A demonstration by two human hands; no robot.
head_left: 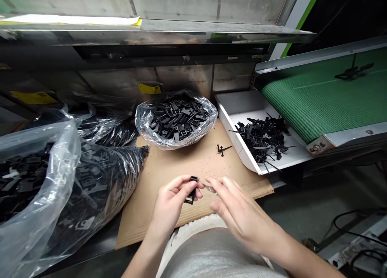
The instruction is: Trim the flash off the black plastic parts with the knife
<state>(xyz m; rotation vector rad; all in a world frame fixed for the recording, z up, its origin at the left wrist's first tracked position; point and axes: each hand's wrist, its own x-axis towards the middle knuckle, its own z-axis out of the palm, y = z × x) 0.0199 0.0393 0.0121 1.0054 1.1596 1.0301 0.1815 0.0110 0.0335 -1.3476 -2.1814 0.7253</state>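
Note:
My left hand (171, 201) is closed around a small black plastic part (191, 194), a narrow frame-like piece held upright between thumb and fingers above the cardboard. Close by on the right is my right hand (237, 205), its fingers bent toward the part but apart from it. A small greyish sliver shows at its fingertips, too blurred to name. Farther back on the cardboard sheet (169, 165) lies a black sprue (223, 150) with thin pointed arms, and dark crumbs are scattered around it.
A clear bag (142, 123) of black parts stands at the back. Larger filled bags (105, 181) crowd the left. On the right, a white tray (242, 151) holds a heap of black pieces (263, 137) below a green conveyor belt (326, 96). A metal shelf (181, 37) crosses above.

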